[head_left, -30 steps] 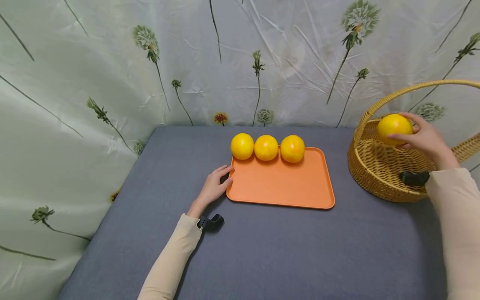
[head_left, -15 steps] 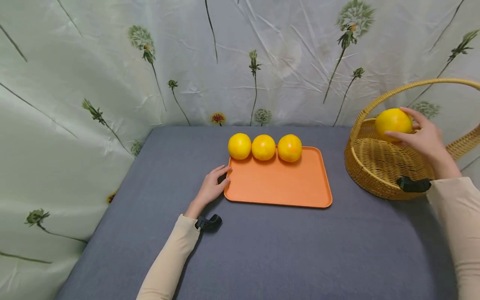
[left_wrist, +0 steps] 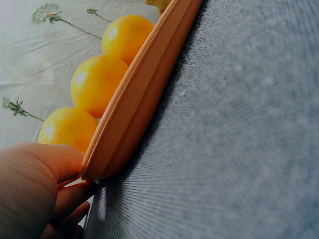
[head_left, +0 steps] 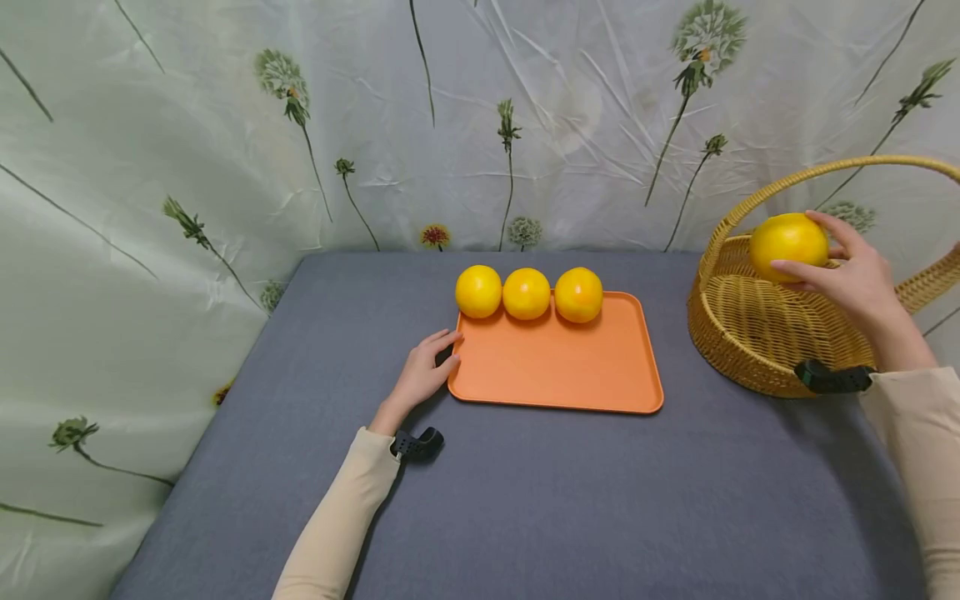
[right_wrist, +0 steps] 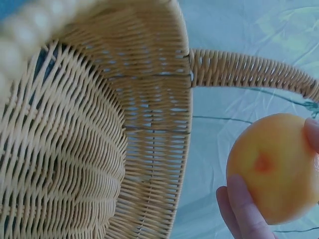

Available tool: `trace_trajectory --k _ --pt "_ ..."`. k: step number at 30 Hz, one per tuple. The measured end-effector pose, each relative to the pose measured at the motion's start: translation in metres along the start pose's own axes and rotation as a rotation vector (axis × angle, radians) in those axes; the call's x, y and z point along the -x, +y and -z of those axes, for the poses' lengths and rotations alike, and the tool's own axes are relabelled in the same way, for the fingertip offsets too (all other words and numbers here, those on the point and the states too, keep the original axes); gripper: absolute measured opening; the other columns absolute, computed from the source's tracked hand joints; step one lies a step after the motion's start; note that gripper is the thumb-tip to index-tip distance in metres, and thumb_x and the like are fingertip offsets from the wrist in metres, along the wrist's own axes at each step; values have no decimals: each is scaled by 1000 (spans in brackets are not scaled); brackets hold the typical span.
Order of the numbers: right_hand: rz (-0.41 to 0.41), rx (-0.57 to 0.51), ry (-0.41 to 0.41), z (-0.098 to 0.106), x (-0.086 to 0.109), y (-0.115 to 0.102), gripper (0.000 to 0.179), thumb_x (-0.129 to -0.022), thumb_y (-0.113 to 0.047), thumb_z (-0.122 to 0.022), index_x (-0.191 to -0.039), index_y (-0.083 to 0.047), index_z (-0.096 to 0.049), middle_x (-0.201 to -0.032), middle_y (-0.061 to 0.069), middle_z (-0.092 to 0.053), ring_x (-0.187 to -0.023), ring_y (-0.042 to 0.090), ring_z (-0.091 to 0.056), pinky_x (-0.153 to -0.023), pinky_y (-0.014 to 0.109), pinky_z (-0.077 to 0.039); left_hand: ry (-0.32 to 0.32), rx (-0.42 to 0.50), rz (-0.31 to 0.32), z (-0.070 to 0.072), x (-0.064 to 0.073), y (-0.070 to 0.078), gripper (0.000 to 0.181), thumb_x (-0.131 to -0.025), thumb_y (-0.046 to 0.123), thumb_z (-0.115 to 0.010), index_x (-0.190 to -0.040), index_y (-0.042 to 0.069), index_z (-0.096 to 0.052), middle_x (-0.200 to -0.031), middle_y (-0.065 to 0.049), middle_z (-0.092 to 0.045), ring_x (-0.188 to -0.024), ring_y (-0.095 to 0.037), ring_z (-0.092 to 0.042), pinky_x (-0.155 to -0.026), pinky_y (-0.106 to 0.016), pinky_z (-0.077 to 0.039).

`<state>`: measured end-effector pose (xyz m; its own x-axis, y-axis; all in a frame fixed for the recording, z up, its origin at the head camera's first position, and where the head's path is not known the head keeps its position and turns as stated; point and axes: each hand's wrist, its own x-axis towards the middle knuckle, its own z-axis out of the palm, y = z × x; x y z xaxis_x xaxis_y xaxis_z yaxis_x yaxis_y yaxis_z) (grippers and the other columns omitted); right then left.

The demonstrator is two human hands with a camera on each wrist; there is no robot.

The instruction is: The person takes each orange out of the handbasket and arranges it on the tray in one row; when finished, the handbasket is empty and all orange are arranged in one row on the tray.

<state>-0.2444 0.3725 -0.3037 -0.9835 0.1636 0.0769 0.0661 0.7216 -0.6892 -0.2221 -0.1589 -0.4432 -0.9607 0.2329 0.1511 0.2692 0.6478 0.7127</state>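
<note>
Held by the fingers and thumb of my right hand (head_left: 858, 279) is a yellow orange (head_left: 789, 247), raised over the wicker basket (head_left: 708, 346) at the right. In the right wrist view the orange (right_wrist: 271, 167) appears beyond the basket rim, fingertips against its skin. My left hand (head_left: 422, 375) rests its fingertips and thumb on the left rim of an orange tray (head_left: 555, 371). Three more oranges (head_left: 527, 294) line the tray's far edge side by side, also visible in the left wrist view as oranges (left_wrist: 99, 84) behind the tray wall (left_wrist: 134, 104).
A tall arched handle (head_left: 825, 171) spans the basket. Grey cloth (head_left: 525, 500) covers the table. Behind it hangs a pale curtain (head_left: 420, 167) printed with dandelions. Both wrists carry black straps (head_left: 420, 446).
The right hand has lifted the orange slightly higher over the basket. The view has shifted a little. The left hand, tray and its oranges stay as they were.
</note>
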Motion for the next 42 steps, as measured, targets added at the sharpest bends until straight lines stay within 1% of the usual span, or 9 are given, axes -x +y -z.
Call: trace_trajectory --k 2,5,9,13,16,23,26,35,42 --pt "8 -52 -1 0 3 0 76 -84 -35 -68 -143 -49 -23 -121 12 -44 -86 -4 -39 -55 10 -43 -5 2 -1 0 0 0 43 -92 16 -55 -134 5 -52 -142 -21 -47 -136 -36 -39 -111 -53 -32" --pt "22 -137 -1 -2 9 -1 75 -84 -26 -68 -143 -46 -26 -107 -13 -39 -85 -3 -42 -56 11 -48 -9 11 -2 0 -1 0 43 -92 16 -54 -134 6 -52 -142 -20 -47 -136 -35 -39 -111 -53 -31" --pt "26 -212 1 -8 18 -4 75 -85 -20 -67 -144 -43 -27 -106 -21 -33 -90 -1 -39 -57 10 -50 -12 12 6 1 -1 0 43 -92 16 -55 -134 6 -52 -142 -19 -47 -137 -34 -38 -112 -52 -31" --pt "21 -241 14 -13 27 -6 75 -86 -18 -66 -144 -44 -27 -117 -22 -32 -95 -2 -35 -59 8 -50 -17 0 5 1 -1 -1 44 -92 16 -55 -134 6 -52 -141 -19 -48 -137 -34 -38 -112 -52 -31" --pt "23 -318 19 -16 32 -6 76 -85 -14 -66 -144 -43 -28 -120 -22 -32 -95 -3 -36 -58 8 -50 -21 -4 5 1 -1 -1 44 -92 17 -55 -134 6 -52 -141 -19 -48 -137 -34 -38 -112 -52 -31" --pt "69 -736 -5 -26 43 -11 75 -83 3 -63 -144 -30 -35 -112 -9 -36 -89 1 -51 -56 16 -55 -21 3 7 1 -1 -1 44 -92 17 -54 -134 6 -52 -142 -19 -47 -137 -34 -38 -112 -53 -30" --pt "97 -829 -8 -31 47 -15 74 -82 7 -62 -143 -27 -37 -112 -4 -38 -83 1 -58 -56 19 -56 -16 2 8 1 -1 -2 44 -92 17 -54 -134 6 -52 -141 -19 -48 -137 -34 -38 -113 -52 -30" --pt "165 -871 36 -48 56 -23 72 -81 10 -61 -141 -24 -41 -111 -2 -39 -72 3 -65 -55 19 -56 -20 -1 13 1 0 -1 44 -92 17 -55 -134 7 -52 -142 -19 -47 -137 -34 -38 -113 -52 -30" --pt "184 -793 51 -59 62 -29 72 -81 7 -64 -141 -25 -41 -109 -4 -43 -72 -1 -63 -57 13 -54 -25 -6 12 2 -2 0 44 -92 17 -55 -134 6 -52 -142 -19 -47 -137 -34 -38 -113 -53 -30"
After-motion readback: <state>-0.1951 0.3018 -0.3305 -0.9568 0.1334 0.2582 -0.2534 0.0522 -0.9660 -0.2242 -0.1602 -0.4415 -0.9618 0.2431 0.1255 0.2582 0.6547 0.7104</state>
